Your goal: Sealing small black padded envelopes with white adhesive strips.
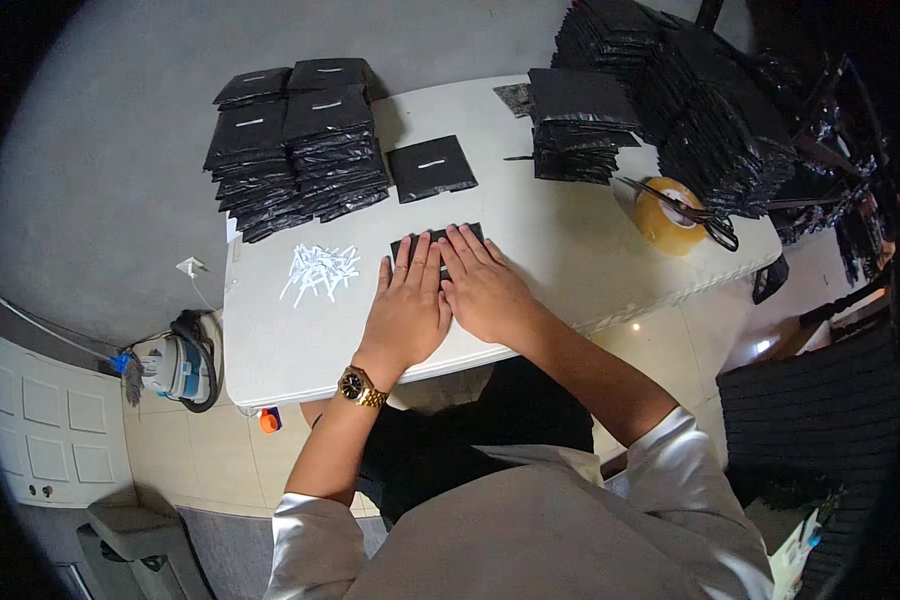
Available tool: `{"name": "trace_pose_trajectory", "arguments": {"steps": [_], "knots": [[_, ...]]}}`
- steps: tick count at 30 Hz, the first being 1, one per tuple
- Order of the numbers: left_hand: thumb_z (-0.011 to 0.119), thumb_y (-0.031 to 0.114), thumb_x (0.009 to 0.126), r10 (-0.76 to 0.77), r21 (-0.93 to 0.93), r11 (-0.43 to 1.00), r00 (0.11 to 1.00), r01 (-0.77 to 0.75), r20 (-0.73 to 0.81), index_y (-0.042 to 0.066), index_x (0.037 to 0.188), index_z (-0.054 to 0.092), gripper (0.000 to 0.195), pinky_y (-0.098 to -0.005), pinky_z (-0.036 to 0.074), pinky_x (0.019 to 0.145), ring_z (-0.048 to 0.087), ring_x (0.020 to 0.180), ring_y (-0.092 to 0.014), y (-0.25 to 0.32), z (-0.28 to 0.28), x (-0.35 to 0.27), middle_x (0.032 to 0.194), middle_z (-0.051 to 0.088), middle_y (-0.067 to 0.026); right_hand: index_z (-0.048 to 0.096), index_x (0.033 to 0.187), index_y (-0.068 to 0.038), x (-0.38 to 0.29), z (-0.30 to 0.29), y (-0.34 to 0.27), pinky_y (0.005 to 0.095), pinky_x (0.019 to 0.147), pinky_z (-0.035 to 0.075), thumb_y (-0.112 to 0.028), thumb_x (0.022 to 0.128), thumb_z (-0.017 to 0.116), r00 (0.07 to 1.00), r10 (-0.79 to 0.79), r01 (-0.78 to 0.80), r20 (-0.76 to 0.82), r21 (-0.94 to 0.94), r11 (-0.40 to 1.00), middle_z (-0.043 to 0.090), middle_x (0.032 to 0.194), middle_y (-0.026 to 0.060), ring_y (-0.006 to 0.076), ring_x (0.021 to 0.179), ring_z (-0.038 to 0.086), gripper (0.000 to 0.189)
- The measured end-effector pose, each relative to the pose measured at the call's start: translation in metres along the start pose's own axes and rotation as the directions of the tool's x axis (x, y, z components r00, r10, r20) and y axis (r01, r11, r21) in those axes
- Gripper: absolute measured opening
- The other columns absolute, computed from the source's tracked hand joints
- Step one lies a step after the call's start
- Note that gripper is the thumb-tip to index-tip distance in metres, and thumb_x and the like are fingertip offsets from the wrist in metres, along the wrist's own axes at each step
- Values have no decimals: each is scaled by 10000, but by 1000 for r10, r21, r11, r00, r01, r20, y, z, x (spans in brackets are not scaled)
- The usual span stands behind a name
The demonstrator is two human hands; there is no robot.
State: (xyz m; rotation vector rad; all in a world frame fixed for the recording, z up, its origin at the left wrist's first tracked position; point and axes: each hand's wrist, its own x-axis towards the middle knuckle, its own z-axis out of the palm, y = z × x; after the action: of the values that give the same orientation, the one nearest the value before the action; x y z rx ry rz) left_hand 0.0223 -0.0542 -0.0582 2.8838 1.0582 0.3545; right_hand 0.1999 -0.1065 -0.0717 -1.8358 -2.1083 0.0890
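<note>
A flat black plastic packet (pixel 437 235) lies on the white table near its front edge, mostly hidden beneath my hands. My left hand (pixel 409 319) rests palm down across its left part, with a gold-coloured watch (pixel 357 385) on the wrist. Across the right part my right hand (pixel 487 292) lies flat, its fingers pointing away from me. A bit of white strip shows on the packet between the hands. Left of them is a loose pile of small white paper strips (pixel 321 270). Behind, a single black packet (pixel 433 171) bears one white strip on top.
Stacked black packets with white strips (pixel 328 120) stand at the back left of the table (pixel 285 352). More black packets (pixel 581 101) and a tall heap (pixel 690 97) fill the right. Scissors (pixel 720 229) lean over a tape roll (pixel 651 225). A vacuum cleaner (pixel 176 367) stands on the floor.
</note>
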Motion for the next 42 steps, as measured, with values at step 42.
{"name": "trace_pose_trajectory", "arguments": {"steps": [42], "knots": [[795, -70, 855, -362, -567, 816, 862, 109, -354, 0, 1225, 787, 376, -367, 603, 942, 759, 1118, -289, -61, -41, 127, 1182, 786, -193, 622, 1518, -72, 130, -69, 81, 442, 1159, 504, -46, 900, 811, 908, 193, -2, -372, 458, 889, 577, 1477, 233, 406, 1335, 619, 647]]}}
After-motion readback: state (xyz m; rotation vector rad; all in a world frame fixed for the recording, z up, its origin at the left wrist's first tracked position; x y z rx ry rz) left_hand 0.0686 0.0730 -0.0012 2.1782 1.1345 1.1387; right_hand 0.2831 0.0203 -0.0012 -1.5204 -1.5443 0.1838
